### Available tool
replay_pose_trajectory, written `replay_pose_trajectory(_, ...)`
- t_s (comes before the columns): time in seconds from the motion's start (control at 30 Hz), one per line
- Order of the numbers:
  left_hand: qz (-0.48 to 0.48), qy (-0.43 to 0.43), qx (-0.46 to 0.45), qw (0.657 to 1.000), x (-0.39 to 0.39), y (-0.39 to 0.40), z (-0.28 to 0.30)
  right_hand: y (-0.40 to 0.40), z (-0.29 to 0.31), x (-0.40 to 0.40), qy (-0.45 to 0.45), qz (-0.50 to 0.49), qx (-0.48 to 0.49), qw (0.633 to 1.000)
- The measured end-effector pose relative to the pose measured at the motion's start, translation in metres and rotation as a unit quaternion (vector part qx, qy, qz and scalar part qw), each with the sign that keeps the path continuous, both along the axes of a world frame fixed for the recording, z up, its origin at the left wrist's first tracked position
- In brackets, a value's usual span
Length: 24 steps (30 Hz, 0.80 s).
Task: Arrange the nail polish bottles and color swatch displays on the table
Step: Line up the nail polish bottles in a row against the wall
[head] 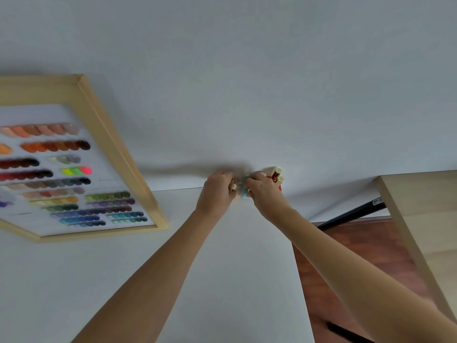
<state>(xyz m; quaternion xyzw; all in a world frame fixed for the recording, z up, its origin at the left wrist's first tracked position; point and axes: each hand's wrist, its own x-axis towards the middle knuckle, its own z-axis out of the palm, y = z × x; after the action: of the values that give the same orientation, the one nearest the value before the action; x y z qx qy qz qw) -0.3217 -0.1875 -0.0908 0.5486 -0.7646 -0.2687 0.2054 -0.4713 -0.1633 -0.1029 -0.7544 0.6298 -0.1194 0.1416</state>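
A wood-framed color swatch display [74, 169] leans at the left of the white table [222, 280], its rows of painted nail tips facing me. Far back against the wall, my left hand [217, 190] is closed around a small bottle with a cream cap [233, 186]. My right hand [262, 191] grips a turquoise bottle [244, 193] right beside it. Behind my right hand stand red nail polish bottles [275, 177] with cream caps, partly hidden by my fingers. Both hands are blurred.
The white wall rises straight behind the table's back edge. A light wooden table [420, 219] stands to the right, with a black pole [351, 214] and reddish wooden floor [346, 268] in the gap between the two tables.
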Motion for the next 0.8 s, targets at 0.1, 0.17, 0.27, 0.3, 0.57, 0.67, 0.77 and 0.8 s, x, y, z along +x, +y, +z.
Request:
replay_pose_trajectory(0.1, 0.004, 0.026, -0.008, 1.0, -0.004, 0.0, -0.003, 0.001, -0.004, 0.002, 0.008, -0.008, -0.02, 1.0)
replay_pose_trajectory(0.17, 0.015, 0.052, -0.014, 0.998, -0.005, 0.002, -0.007, 0.004, -0.002, 0.002, 0.001, -0.007, -0.046, 0.999)
replay_pose_trajectory(0.27, 0.041, 0.08, -0.02, 0.996, -0.004, 0.009, -0.015, 0.01, 0.005, 0.003, -0.033, -0.015, -0.092, 0.995)
replay_pose_trajectory(0.3, 0.053, 0.08, -0.018, 0.995, -0.003, 0.012, -0.018, 0.013, 0.007, 0.002, -0.05, -0.026, -0.114, 0.992)
replay_pose_trajectory(0.57, 0.127, 0.048, 0.124, 0.983, -0.006, 0.018, -0.041, 0.044, -0.018, -0.025, -0.205, -0.295, -0.075, 0.93)
replay_pose_trajectory(0.67, 0.144, 0.084, 0.124, 0.978, -0.014, 0.017, -0.045, 0.038, -0.03, -0.034, -0.208, -0.326, 0.013, 0.922)
replay_pose_trajectory(0.77, 0.161, 0.106, 0.118, 0.974, -0.023, 0.015, -0.049, 0.025, -0.036, -0.038, -0.205, -0.331, 0.054, 0.92)
replay_pose_trajectory(0.8, 0.168, 0.11, 0.118, 0.973, -0.025, 0.014, -0.051, 0.021, -0.038, -0.039, -0.196, -0.326, 0.054, 0.923)
